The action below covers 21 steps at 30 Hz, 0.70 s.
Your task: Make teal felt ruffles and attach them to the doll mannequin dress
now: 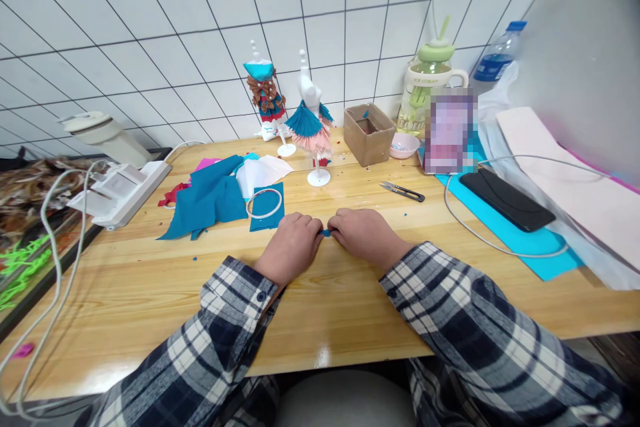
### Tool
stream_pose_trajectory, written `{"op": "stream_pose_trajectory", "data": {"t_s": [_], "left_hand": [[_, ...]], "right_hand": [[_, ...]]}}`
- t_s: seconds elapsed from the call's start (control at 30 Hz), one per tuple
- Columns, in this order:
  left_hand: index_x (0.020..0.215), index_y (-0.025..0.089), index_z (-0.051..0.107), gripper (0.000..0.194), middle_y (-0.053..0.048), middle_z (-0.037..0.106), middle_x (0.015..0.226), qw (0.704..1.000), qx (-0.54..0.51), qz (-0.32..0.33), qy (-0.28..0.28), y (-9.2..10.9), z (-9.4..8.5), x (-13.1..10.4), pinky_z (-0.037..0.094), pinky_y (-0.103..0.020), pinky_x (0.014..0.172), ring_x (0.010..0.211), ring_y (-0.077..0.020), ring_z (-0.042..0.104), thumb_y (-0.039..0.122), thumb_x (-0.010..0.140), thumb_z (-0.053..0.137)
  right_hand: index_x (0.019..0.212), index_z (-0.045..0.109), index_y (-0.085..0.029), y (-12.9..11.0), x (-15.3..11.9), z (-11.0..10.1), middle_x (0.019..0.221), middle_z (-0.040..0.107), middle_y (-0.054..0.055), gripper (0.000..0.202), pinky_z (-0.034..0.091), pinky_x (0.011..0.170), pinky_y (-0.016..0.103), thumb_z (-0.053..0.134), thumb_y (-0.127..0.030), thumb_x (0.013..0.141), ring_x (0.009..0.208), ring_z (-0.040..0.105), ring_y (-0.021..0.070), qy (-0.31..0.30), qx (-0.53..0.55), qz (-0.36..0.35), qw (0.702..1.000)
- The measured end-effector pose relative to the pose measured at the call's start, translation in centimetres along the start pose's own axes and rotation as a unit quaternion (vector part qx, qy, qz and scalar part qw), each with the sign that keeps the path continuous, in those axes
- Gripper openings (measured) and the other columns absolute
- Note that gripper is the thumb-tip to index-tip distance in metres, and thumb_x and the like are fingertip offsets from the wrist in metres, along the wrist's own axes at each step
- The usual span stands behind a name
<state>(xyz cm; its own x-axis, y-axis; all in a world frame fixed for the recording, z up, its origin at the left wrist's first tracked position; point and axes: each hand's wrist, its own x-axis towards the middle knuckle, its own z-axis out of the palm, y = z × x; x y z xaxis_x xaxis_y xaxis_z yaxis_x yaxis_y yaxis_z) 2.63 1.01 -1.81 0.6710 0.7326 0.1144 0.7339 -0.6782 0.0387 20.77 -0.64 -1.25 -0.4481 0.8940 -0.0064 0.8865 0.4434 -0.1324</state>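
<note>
Between my two hands, just above the wooden table [320, 327], is a small blue piece of crepe paper [326, 233], mostly hidden by my fingers. My left hand [295, 245] pinches its left end, and my right hand [367, 235] pinches the other. Just beyond my left hand lies a blue square of the same material [267, 221] with a roll of white tape [249, 203] on it. A small mannequin [311, 90] in a pleated blue and pink skirt stands farther back. Black thread snips [403, 191] lie past my right hand.
Blue sheets [210, 197] and a white piece [263, 175] lie at the left. Behind are a second dressed mannequin [265, 90], a cardboard box [369, 137] and a pink bowl [404, 145]. A black phone [507, 199], a cable [465, 230] and a green-lidded jug [433, 77] occupy the right.
</note>
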Motion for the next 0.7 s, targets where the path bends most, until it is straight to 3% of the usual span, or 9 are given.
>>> {"op": "stream_pose_trajectory", "data": {"t_s": [0.33, 0.5, 0.6, 0.7], "left_hand": [[0.083, 0.017, 0.063, 0.020, -0.007, 0.063, 0.080, 0.998, 0.040, 0.040, 0.032, -0.6, -0.2, 0.1, 0.042, -0.039, 0.083, 0.082, -0.0226, 0.055, 0.025, 0.092, 0.047], [0.082, 0.018, 0.064, 0.021, -0.006, 0.065, 0.079, 0.995, 0.062, 0.065, 0.047, -0.5, -0.1, 0.1, 0.037, -0.045, 0.098, 0.083, -0.0216, 0.057, 0.024, 0.091, 0.046], [0.084, 0.018, 0.065, 0.020, -0.005, 0.066, 0.080, 0.993, 0.066, 0.079, 0.056, -0.3, -0.3, 0.1, 0.033, -0.047, 0.103, 0.084, -0.0212, 0.057, 0.023, 0.091, 0.047], [0.087, 0.018, 0.065, 0.020, -0.005, 0.067, 0.081, 0.993, 0.064, 0.084, 0.058, -0.1, -0.4, 0.0, 0.032, -0.049, 0.105, 0.084, -0.0210, 0.058, 0.022, 0.091, 0.047]], "right_hand": [[0.092, 0.069, -0.022, 0.6, 0.0, 0.0, 0.094, 0.063, 0.006, 0.028, 0.039, 0.065, 0.027, 0.044, -0.034, 0.095, 0.082, 0.060, 0.0178, 0.030, 0.029, -0.006, 0.999], [0.114, 0.064, -0.022, 1.3, -0.1, 0.1, 0.108, 0.064, 0.008, 0.041, 0.042, 0.076, 0.031, 0.050, -0.052, 0.090, 0.095, 0.058, 0.0209, 0.126, 0.100, -0.021, 0.987], [0.109, 0.068, -0.021, 1.2, 0.0, 0.1, 0.107, 0.067, 0.007, 0.034, 0.039, 0.083, 0.034, 0.061, -0.045, 0.084, 0.099, 0.056, 0.0230, 0.114, 0.093, -0.085, 0.985], [0.096, 0.072, -0.023, 0.9, 0.1, 0.1, 0.107, 0.069, 0.005, 0.019, 0.036, 0.082, 0.036, 0.065, -0.035, 0.083, 0.100, 0.055, 0.0235, 0.096, 0.070, -0.099, 0.988]]}}
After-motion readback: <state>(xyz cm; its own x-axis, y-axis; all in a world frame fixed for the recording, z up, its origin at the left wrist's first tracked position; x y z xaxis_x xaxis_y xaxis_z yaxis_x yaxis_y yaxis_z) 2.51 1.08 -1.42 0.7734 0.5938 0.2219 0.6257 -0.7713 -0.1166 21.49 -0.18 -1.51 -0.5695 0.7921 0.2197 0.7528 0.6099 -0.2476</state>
